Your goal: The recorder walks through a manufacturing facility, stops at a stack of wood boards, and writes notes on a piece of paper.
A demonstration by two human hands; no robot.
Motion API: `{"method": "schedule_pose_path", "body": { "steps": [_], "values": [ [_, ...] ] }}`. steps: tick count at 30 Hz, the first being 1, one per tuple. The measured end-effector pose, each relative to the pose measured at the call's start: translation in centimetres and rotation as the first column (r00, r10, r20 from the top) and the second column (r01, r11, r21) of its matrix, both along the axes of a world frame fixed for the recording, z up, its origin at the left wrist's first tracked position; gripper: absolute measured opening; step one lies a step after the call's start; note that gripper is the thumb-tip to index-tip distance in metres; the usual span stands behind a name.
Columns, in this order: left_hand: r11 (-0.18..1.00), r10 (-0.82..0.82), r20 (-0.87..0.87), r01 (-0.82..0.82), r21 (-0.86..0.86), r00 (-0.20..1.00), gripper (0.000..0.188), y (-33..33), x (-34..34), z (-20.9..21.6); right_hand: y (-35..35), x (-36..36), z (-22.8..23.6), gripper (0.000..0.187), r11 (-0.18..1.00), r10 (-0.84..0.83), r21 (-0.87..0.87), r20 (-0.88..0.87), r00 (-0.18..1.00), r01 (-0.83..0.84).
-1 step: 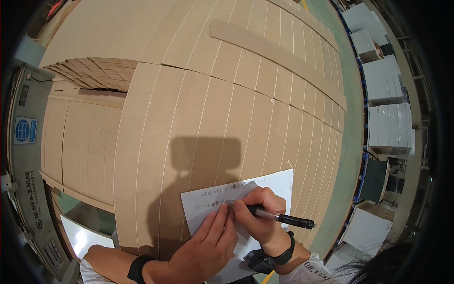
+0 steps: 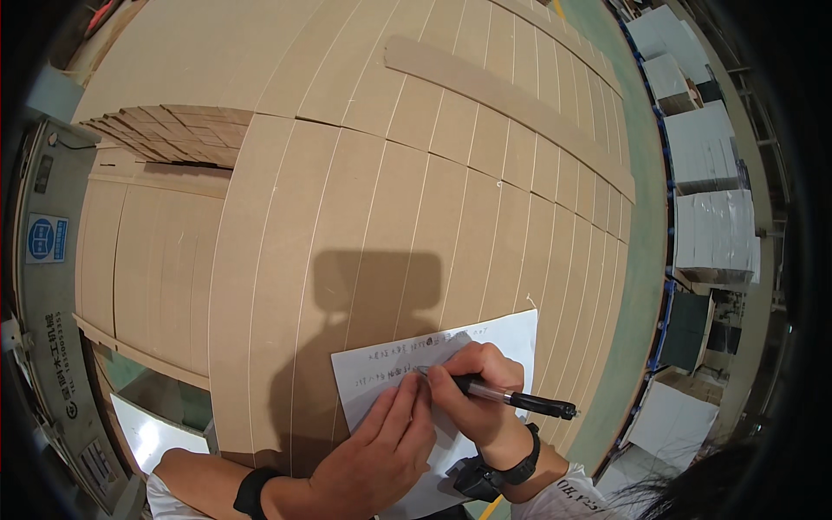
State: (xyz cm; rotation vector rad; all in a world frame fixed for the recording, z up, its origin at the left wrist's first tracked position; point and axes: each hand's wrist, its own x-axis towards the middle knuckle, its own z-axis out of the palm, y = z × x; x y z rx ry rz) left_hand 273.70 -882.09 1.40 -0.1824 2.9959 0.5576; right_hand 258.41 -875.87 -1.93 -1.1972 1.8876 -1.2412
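A white sheet of paper [image 2: 381, 360] with handwritten lines lies on the brown boards near the lower middle. My right hand [image 2: 481, 390] is closed around a black-and-clear pen [image 2: 520, 400], its tip against the sheet and its back end pointing right. My left hand [image 2: 381, 446] rests on the paper beside it, fingers stretched out together, close to the pen tip. Black bands circle both wrists; the right one [image 2: 523, 459] carries a dark, watch-like piece.
Rows of long brown boards [image 2: 364, 199] spread under the sheet, with one loose strip [image 2: 511, 113] across them. Stacked board ends [image 2: 182, 134] show at far left. A grey machine panel [image 2: 65, 295] stands left. White stacks [image 2: 715, 230] line the right, past a green floor strip [image 2: 650, 173].
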Motion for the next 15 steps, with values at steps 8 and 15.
{"method": "schedule_pose_path", "body": {
  "steps": [8, 15],
  "values": [
    [0.999, -0.012, 0.005, 0.011, 0.033, 1.0, 0.054, -0.12, 0.07, 0.04, -0.13, 0.06, 0.19, 0.014, 0.999, -0.01, 0.033, -0.025, 1.0, 0.011],
    [0.997, -0.005, 0.006, 0.005, 0.071, 1.0, 0.054, -0.13, 0.03, 0.02, -0.12, 0.12, 0.16, 0.013, 0.998, -0.036, 0.045, -0.03, 0.999, 0.038]
  ]
}}
